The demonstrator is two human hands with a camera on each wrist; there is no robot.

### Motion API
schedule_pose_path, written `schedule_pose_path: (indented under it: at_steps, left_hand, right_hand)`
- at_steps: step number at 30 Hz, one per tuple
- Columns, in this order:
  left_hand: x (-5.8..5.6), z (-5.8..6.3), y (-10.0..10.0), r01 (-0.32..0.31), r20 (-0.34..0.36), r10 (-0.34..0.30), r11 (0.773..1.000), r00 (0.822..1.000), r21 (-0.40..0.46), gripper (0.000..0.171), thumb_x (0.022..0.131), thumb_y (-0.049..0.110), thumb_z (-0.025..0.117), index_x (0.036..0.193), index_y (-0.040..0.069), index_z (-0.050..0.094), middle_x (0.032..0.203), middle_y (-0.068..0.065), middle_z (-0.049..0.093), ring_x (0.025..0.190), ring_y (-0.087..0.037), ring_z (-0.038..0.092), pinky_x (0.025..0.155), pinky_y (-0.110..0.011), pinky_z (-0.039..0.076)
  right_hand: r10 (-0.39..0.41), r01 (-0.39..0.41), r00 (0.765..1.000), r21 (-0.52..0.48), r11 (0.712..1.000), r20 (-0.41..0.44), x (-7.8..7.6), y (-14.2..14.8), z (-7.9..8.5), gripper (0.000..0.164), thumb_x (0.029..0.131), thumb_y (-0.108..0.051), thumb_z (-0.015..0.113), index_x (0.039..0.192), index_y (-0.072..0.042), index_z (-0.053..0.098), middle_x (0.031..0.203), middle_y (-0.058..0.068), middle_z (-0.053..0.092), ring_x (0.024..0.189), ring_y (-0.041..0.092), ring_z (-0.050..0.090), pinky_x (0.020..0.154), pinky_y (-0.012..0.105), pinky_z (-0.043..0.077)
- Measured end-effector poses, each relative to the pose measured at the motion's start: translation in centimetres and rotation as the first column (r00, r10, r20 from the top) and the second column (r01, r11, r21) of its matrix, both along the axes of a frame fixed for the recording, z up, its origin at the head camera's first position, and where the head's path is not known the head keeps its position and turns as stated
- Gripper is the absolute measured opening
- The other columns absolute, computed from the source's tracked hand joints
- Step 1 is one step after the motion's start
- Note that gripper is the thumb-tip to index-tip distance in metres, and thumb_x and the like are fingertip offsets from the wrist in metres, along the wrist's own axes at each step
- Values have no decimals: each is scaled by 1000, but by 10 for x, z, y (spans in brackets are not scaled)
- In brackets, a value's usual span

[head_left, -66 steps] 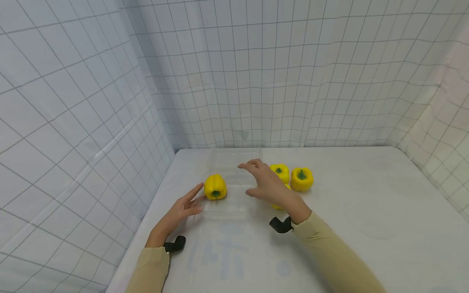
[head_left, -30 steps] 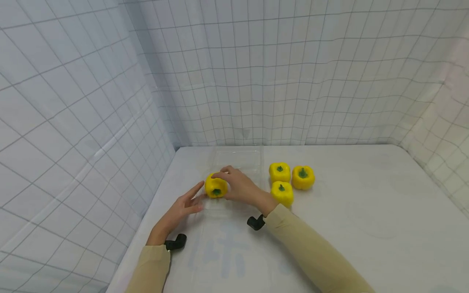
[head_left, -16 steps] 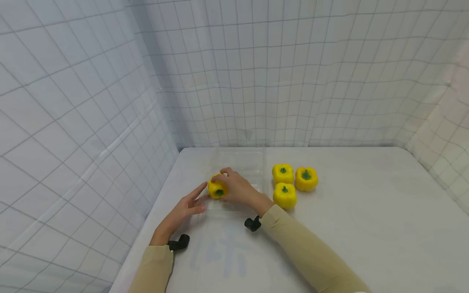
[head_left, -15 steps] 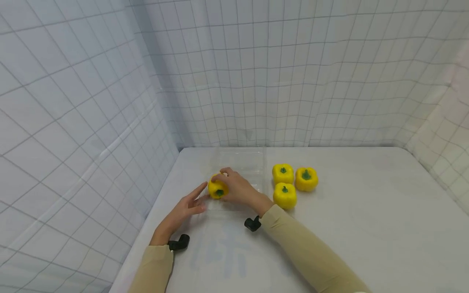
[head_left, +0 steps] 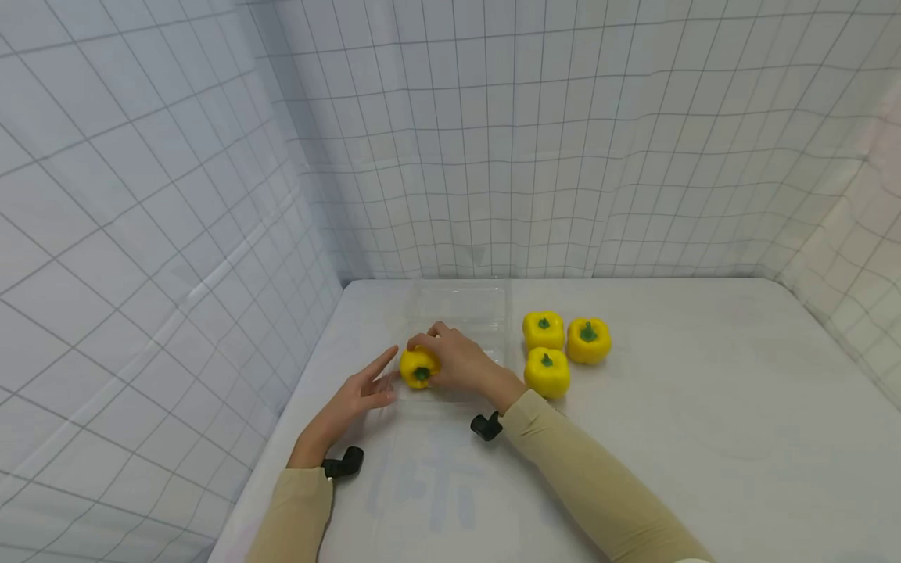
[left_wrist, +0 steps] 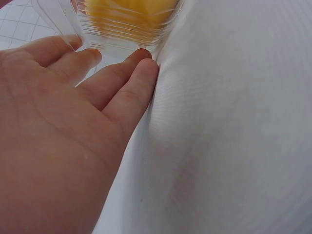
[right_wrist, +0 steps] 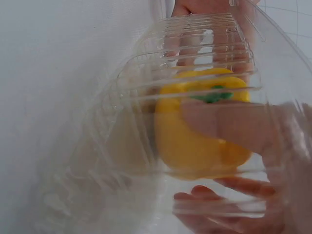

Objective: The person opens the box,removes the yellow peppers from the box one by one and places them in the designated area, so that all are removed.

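In the head view a yellow bell pepper [head_left: 415,367] with a green stem sits at the left end of a clear plastic clamshell box [head_left: 461,301]. My right hand [head_left: 461,363] reaches into the box and grips this pepper, thumb on the near side and fingers over the far side. The right wrist view looks through the ribbed box wall at the pepper [right_wrist: 200,146] and the thumb across it. My left hand [head_left: 352,399] lies at the box's left side with fingers extended; in the left wrist view its fingertips [left_wrist: 144,70] are at the box's ribbed wall.
Three more yellow bell peppers, a back one [head_left: 543,330], a front one [head_left: 547,373] and a right one [head_left: 588,341], stand stem up just right of the box. A white table [head_left: 704,407] carries everything. Gridded white cloth [head_left: 535,156] hangs behind and on both sides.
My right hand moved left from beside the loose peppers and took hold of the pepper in the box. That pepper has since shifted slightly towards me and turned. My left hand stays at the box.
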State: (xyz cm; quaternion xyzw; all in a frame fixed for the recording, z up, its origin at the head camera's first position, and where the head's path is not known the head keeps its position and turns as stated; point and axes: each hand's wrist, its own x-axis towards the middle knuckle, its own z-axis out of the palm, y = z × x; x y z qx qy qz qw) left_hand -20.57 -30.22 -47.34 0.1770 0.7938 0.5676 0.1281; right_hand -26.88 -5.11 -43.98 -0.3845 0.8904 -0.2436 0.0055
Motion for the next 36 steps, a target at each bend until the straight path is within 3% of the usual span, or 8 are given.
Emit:
schedule_pose_path:
  at_steps: [6, 12, 21, 31, 36]
  left_hand:
    - [1, 1, 1, 2, 1, -2, 1000, 1000, 8, 74, 102, 12, 55, 163, 25, 16, 167, 6, 12, 147, -33, 31, 112, -62, 29]
    - [1, 0, 0, 9, -1, -9, 1000, 1000, 23, 73, 102, 11, 55, 163, 23, 17, 167, 5, 12, 147, -32, 30, 113, -60, 28]
    - [1, 1, 0, 7, 0, -7, 1000, 1000, 16, 73, 102, 13, 55, 163, 23, 17, 167, 5, 12, 148, -33, 28, 113, -61, 28]
    - [0, 0, -1, 7, -1, -7, 1000, 1000, -8, 72, 103, 14, 55, 163, 24, 16, 167, 6, 11, 148, -32, 28, 112, -61, 28]
    - [2, -1, -1, -3, 10, 3, 1000, 1000, -4, 72, 103, 16, 55, 163, 25, 18, 167, 7, 12, 148, -33, 29, 114, -64, 22]
  right_hand:
    - [-4, 7, 997, -43, 999, 75, 0, -1, -2, 57, 84, -20, 84, 133, -32, 58, 123, 1, 48, 104, 18, 56, 95, 37, 50]
    - [15, -6, 991, -73, 997, 135, 1, -2, 0, 49, 84, -16, 83, 126, -27, 59, 130, 3, 51, 105, 18, 56, 95, 37, 50]
    - [14, -9, 988, -33, 999, 154, 2, -4, 2, 50, 84, -22, 84, 127, -27, 58, 112, -1, 55, 96, 14, 55, 86, 31, 49]
    - [-8, 11, 985, -17, 1000, 174, 6, -2, 5, 50, 84, -26, 84, 128, -27, 59, 112, 1, 53, 94, 15, 55, 83, 30, 50]
    - [-22, 23, 986, -8, 1000, 164, 6, 1, 6, 49, 85, -27, 83, 128, -27, 61, 113, 0, 53, 94, 15, 54, 85, 32, 49]
